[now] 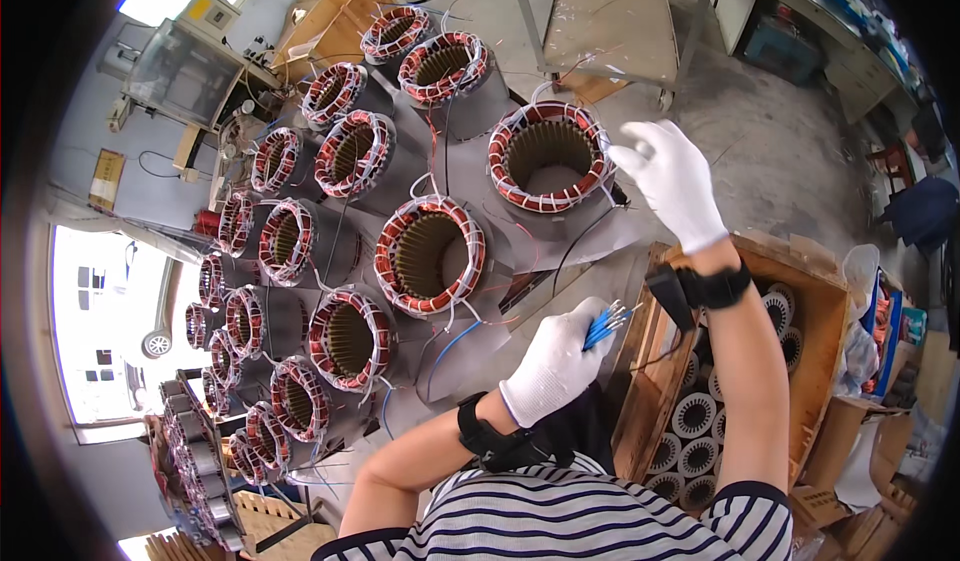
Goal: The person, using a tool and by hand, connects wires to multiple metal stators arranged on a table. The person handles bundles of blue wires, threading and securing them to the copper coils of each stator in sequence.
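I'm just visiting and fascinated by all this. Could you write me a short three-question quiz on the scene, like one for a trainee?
1. Multiple choice: what does the left hand hold?
A) a hammer
B) a bundle of thin blue strands
C) a paintbrush
2. True or false: the right hand is bare.
3. Fill in: the metal cylinder nearest the right hand is topped by a ring of ___ windings.

Key: 1. B; 2. False; 3. red
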Demonstrator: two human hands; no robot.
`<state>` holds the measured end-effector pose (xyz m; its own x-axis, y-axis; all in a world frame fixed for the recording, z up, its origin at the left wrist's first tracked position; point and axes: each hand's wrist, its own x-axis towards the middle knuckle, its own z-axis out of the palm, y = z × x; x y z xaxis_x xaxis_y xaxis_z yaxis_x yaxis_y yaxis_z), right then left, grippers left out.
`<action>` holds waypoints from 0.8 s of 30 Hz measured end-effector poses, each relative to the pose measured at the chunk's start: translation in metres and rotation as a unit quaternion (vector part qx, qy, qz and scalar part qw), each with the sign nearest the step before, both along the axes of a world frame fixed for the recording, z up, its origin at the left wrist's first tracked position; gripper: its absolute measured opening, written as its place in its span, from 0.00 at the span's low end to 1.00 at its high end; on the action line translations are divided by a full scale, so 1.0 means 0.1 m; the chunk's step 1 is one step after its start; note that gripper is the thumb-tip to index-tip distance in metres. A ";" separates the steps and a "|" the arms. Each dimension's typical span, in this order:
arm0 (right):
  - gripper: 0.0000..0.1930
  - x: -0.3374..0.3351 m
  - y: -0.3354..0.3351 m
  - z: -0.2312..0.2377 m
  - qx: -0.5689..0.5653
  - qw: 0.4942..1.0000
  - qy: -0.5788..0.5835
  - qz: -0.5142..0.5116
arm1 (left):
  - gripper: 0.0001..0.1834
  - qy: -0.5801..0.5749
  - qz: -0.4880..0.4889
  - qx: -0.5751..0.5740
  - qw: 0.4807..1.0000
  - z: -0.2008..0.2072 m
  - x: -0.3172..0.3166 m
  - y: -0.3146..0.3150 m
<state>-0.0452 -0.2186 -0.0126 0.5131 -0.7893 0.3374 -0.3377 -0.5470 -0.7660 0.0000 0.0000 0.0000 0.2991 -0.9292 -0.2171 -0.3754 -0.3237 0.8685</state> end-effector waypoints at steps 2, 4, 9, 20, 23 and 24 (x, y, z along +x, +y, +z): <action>0.07 0.07 -0.02 0.07 -0.115 0.990 0.055 0.060 | 0.07 0.009 -0.002 -0.036 0.999 -0.04 0.00 -0.05; 0.06 -0.06 0.00 0.06 -0.062 0.995 -0.028 0.067 | 0.07 0.006 0.038 -0.056 0.998 -0.09 -0.08 -0.14; 0.05 -0.49 0.46 -0.37 0.332 0.903 -0.273 -0.012 | 0.06 -0.011 0.134 -0.082 0.987 -0.24 -0.06 -0.43; 0.11 -0.42 0.44 -0.34 0.117 0.973 -0.194 0.038 | 0.21 -0.175 0.136 -0.150 0.964 -0.32 0.13 -0.98; 0.12 -0.41 0.15 -0.33 -0.216 0.974 0.016 0.066 | 0.19 -0.171 0.136 -0.162 0.962 -0.30 0.18 -0.99; 0.12 -0.42 0.10 -0.27 -0.232 0.967 0.059 0.088 | 0.18 -0.160 0.135 -0.145 0.967 -0.30 0.19 -0.99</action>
